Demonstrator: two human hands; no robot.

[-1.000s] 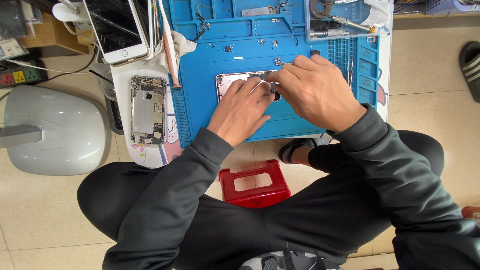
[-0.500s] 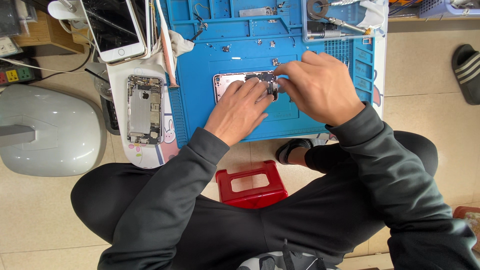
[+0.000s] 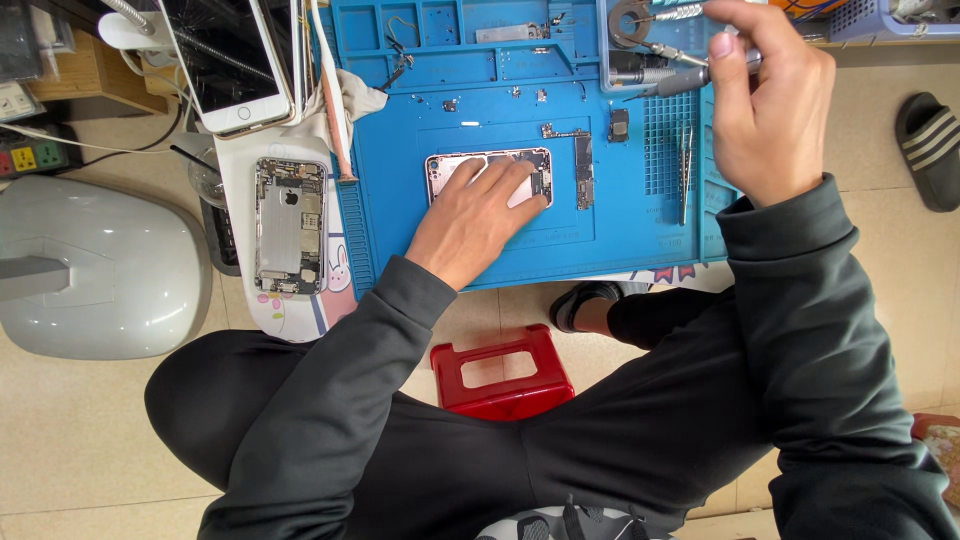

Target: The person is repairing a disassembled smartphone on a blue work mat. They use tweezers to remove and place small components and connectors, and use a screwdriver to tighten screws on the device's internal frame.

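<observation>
At the far left a rounded pale grey plastic housing (image 3: 95, 270) sits on the beige tiled floor (image 3: 70, 440), with a green power strip (image 3: 30, 158) just above it. To its right, a white smartphone with a dark cracked screen (image 3: 215, 65) lies face up, and below it an opened silver phone chassis with exposed internals (image 3: 290, 225) rests on a white printed pad (image 3: 300, 310). Next comes the blue silicone repair mat with moulded compartments (image 3: 620, 240), which spreads across the low work surface. In the mat's central recess lies the opened phone body with its insides showing (image 3: 490, 165); the left hand (image 3: 470, 225) lies flat on it, fingers spread and pressing down rather than curled around anything, covering most of its lower part. Just right of the phone body, a narrow dark logic board (image 3: 584, 170) lies on the mat, apart from the fingers, and a pair of slim metal tweezers (image 3: 686, 170) lies upright farther right. Below the mat a small red plastic stool (image 3: 500, 375) stands between the person's dark-clothed legs. Toward the upper right, the right hand (image 3: 770, 110) is raised above the mat's edge, fingers closed around a slim grey metal screwdriver (image 3: 690, 78) whose tip points left over a tool tray. At the far right a black striped sandal (image 3: 928, 150) lies on the floor.
</observation>
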